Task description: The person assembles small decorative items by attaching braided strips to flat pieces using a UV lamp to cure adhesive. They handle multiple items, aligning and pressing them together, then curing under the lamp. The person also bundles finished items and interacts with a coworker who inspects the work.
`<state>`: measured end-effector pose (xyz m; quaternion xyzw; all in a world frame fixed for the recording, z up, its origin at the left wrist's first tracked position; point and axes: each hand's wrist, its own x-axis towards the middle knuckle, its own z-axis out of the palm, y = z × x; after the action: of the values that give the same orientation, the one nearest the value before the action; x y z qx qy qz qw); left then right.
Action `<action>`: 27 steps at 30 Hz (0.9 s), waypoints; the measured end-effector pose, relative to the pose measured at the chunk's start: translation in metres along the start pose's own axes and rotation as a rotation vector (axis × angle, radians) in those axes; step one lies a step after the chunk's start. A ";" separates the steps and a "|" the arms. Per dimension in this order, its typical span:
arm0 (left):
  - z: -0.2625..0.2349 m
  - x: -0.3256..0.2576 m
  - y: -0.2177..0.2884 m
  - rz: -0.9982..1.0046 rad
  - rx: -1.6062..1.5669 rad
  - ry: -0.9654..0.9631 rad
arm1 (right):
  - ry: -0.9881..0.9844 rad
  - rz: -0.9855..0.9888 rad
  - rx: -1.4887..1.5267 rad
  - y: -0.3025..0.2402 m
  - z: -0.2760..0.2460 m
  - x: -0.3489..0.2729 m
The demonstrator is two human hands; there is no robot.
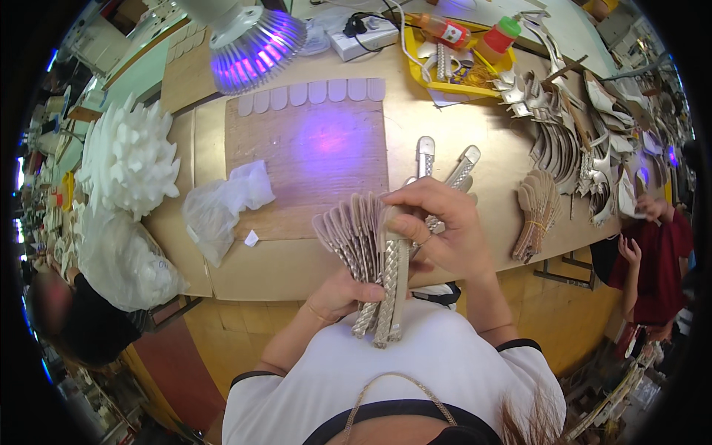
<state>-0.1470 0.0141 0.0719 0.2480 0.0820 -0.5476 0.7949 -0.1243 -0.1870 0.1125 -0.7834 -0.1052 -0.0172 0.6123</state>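
Note:
My left hand (340,295) is closed round the lower part of a bundle of braided straps (357,241), just in front of my chest. Their rounded beige ends fan out upward and to the left, while the silvery braided ends hang below my thumb. On the right side of the fan, my right hand (443,224) pinches the rounded end of one strap between thumb and fingers. Beyond that hand a few more braided straps (425,154) with rounded tips lie on the table, partly hidden by my fingers.
A lamp (256,48) casts violet light on a brown board (311,163) edged with pale rounded pieces. Plastic bags (226,204) and white foam shapes (130,159) are left. A yellow tray (415,74) with bottles stands far right; a tied strap bundle (539,208) lies right. People work at both sides.

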 end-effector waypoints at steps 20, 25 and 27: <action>-0.026 0.020 -0.010 -0.071 -0.161 0.122 | 0.037 -0.112 -0.344 0.021 -0.003 0.009; -0.055 0.037 0.004 0.077 -0.096 0.174 | 0.140 0.155 -0.327 0.066 -0.041 0.013; -0.065 0.035 0.010 0.196 -0.069 0.166 | 0.336 0.399 -0.699 0.087 -0.066 0.006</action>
<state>-0.1148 0.0192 0.0044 0.2719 0.1418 -0.4417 0.8431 -0.0960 -0.2697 0.0469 -0.9349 0.1614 -0.0601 0.3103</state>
